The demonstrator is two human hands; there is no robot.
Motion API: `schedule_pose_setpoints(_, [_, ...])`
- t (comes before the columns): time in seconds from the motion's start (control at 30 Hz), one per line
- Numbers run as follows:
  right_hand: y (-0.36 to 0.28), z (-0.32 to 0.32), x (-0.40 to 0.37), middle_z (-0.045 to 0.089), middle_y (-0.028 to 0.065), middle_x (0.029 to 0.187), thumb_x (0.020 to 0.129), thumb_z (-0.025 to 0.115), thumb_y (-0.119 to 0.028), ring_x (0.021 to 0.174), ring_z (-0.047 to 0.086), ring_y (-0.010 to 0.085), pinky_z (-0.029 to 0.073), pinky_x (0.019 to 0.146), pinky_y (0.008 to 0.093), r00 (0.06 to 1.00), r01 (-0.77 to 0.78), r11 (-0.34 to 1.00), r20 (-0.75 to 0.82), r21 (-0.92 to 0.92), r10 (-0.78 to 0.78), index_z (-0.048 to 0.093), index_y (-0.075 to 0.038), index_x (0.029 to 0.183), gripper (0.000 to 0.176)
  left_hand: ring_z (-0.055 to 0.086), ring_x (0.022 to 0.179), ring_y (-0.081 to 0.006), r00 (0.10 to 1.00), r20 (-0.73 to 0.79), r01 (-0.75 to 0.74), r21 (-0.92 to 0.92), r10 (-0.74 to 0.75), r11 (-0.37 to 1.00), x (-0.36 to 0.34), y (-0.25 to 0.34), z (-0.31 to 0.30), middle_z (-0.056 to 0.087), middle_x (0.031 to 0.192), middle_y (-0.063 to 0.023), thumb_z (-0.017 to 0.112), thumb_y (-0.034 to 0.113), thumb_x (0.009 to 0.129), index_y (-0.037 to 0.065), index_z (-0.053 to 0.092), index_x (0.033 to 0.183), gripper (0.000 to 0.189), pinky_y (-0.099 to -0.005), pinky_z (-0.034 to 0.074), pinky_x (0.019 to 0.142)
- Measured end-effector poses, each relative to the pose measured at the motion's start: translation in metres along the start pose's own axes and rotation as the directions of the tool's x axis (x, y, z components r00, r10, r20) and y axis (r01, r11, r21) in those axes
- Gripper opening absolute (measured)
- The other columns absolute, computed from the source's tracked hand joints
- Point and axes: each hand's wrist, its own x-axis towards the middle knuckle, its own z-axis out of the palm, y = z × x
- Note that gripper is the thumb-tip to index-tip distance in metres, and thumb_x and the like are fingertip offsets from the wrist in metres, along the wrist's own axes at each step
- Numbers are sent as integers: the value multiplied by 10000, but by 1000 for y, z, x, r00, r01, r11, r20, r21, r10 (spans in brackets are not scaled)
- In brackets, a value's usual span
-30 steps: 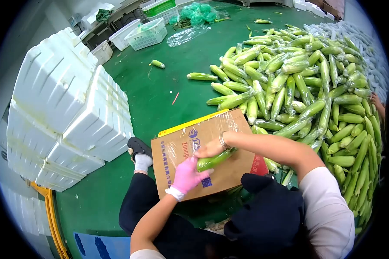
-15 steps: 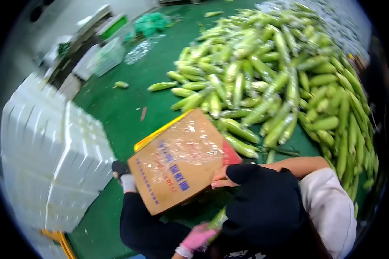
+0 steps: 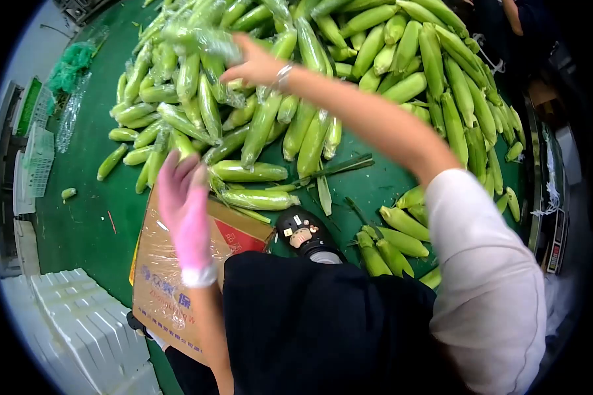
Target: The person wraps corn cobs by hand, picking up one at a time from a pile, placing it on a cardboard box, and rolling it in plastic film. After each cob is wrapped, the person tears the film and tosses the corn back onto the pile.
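Observation:
My left hand (image 3: 186,214), in a pink glove with a white cuff, is raised over the cardboard box (image 3: 161,270); its fingers are apart and hold nothing. Farther forward, my bare right hand (image 3: 254,64) reaches over the pile of corn, thumb and fingers spread. A blurred ear of corn in clear film (image 3: 201,41) is just off its fingertips; whether they touch is hard to tell. Below my right arm and to its left lie film-wrapped ears (image 3: 247,171). Ears without visible film (image 3: 435,62) are heaped on the right.
White foam boxes (image 3: 79,322) stand at the lower left. Plastic crates (image 3: 39,161) and green netting (image 3: 72,66) are at the left edge. A black shoe (image 3: 303,230) is beside the box, near loose ears (image 3: 402,240). Part of another person (image 3: 514,16) shows at the upper right.
The view has turned right and closer to the pile. My right hand has left the box edge and stretched forward. My gloved left hand has risen and no longer holds a wrapped ear.

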Motion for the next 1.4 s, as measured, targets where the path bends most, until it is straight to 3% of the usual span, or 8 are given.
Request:
schedule_pose_setpoints(0.1, [60, -46, -103, 553, 231, 1306, 806, 684, -121, 1135, 598, 318, 493, 978, 404, 987, 158, 922, 65, -353, -144, 175, -52, 1525, 884, 599, 1056, -200, 953, -267, 189, 152, -144, 970, -45, 4, -69, 612, 1160, -145, 613, 91, 943, -75, 502, 1288, 399, -317, 484, 947])
schedule_pose_setpoints(0.27, [117, -61, -412, 509, 223, 1263, 655, 814, -309, 1087, 533, 363, 468, 952, 420, 454, -98, 190, 126, -977, 882, 468, 36, 1245, 766, 591, 870, -141, 793, -577, 455, 346, -196, 820, -167, -29, -202, 637, 988, -88, 581, 141, 960, -53, 579, 1170, 286, -275, 492, 778])
schedule_pose_setpoints(0.37, [125, -47, -469, 551, 168, 1148, 583, 799, -189, 1109, 508, 332, 419, 944, 422, 851, -101, 135, -15, -986, 524, 491, 2, 1184, 702, 576, 827, -121, 707, -676, 524, 300, -210, 797, -211, -33, -236, 634, 974, -86, 581, 125, 947, -43, 590, 1151, 264, -262, 483, 742])
schedule_pose_setpoints(0.5, [151, -49, -438, 580, 138, 988, 495, 837, -205, 984, 553, 345, 418, 885, 447, 772, -434, 254, -211, -865, 600, 518, -78, 1031, 637, 579, 821, -132, 704, -687, 569, 396, -179, 720, -242, -47, -261, 621, 947, -90, 645, 145, 901, -44, 572, 1171, 338, -269, 486, 722])
schedule_pose_setpoints(0.77, [-43, 57, -199, 642, 86, 1137, 691, 740, -160, 997, 630, 187, 486, 930, 318, 995, -65, 997, 78, 44, 61, 517, 3, 1266, 639, 614, 908, -366, 828, -560, 513, 769, 16, 382, -230, -65, -267, 593, 1014, -187, 708, 367, 843, 10, 561, 1055, 440, -439, 507, 766])
schedule_pose_setpoints(1.07, [-132, 371, -118, 560, 209, 1089, 689, 800, -361, 1002, 584, 377, 494, 891, 454, 440, 836, 512, 799, -198, -410, 517, -18, 1094, 601, 625, 666, -307, 836, -476, 540, 622, -274, 567, -234, -76, -278, 555, 618, -116, 565, 259, 916, 28, 584, 922, 232, -403, 500, 634])
schedule_pose_setpoints(1.17, [-104, 375, -141, 566, 165, 1093, 706, 794, -330, 1078, 546, 332, 468, 943, 426, 269, 896, 441, 860, -57, -434, 524, -17, 1156, 611, 550, 575, -192, 621, -554, 181, -586, -554, 789, -254, -46, -259, 541, 684, -43, 499, 143, 949, 24, 555, 872, 152, -282, 409, 501])
schedule_pose_setpoints(1.4, [-102, 361, -151, 549, 96, 1151, 727, 775, -302, 1110, 512, 295, 442, 921, 395, 31, 927, 345, 884, 150, -467, 516, -24, 1286, 676, 629, 1003, -193, 777, -629, 143, 191, 9, 971, -208, -58, -245, 647, 1019, -107, 523, 106, 995, -39, 579, 1168, 232, -340, 515, 850])
